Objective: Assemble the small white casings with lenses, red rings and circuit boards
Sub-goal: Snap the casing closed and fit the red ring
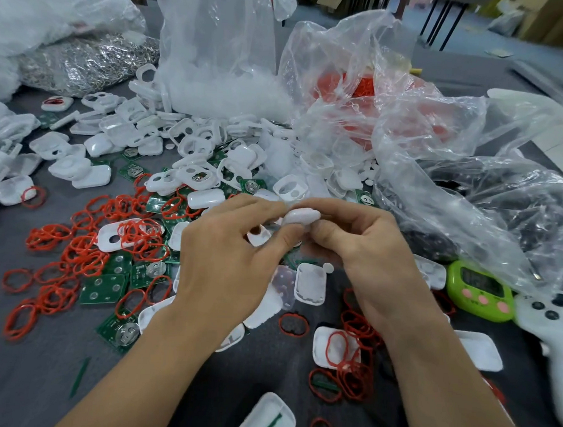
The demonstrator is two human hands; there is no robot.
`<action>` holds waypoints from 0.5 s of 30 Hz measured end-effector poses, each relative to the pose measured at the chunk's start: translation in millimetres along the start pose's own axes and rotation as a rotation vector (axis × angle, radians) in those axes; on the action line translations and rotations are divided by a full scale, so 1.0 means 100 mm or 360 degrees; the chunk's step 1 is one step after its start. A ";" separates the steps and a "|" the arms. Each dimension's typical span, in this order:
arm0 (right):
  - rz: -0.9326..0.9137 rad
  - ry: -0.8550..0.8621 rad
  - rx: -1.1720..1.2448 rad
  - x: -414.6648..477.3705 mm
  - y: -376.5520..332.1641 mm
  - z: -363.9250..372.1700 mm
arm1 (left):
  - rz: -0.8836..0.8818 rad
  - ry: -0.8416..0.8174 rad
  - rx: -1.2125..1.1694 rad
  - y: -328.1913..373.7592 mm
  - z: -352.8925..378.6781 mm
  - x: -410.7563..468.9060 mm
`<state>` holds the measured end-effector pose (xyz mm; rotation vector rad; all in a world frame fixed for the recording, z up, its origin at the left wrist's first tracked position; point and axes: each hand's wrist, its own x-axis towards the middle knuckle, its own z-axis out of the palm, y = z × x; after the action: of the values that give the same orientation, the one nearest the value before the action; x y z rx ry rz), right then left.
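Note:
A small white casing (301,215) is held above the table's middle, pinched between both hands. My left hand (230,256) grips its left end with thumb and fingertips. My right hand (362,246) curls round its right end. What is inside the casing is hidden. Red rings (78,256) lie scattered to the left and more red rings (357,362) at the lower right. Green circuit boards (104,288) lie among them. A heap of white casings (193,145) covers the table behind my hands. Small round white lenses (369,173) lie by the bags.
Clear plastic bags (391,98) of parts stand at the back and right; one holds red rings. A silver foil bag (87,59) lies at back left. A green timer (480,291) and a white controller (553,318) sit at the right edge. Grey table (24,379).

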<state>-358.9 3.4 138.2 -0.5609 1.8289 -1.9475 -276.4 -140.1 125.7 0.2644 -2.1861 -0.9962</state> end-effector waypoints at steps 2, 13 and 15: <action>-0.0039 0.0001 -0.0024 -0.01 -0.01 -0.02 | 0.0001 0.0034 -0.0104 -0.02 0.00 -0.01; -0.0198 0.0014 -0.0165 -0.01 0.03 -0.01 | -0.0313 0.0043 -0.0482 0.05 0.00 0.02; -0.0229 0.0052 -0.0178 0.01 0.05 -0.02 | -0.0367 0.0015 -0.0478 0.04 0.00 0.02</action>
<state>-360.2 4.3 133.4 -0.7182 1.9765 -1.9652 -277.4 -138.5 129.5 0.3837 -1.9940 -1.4300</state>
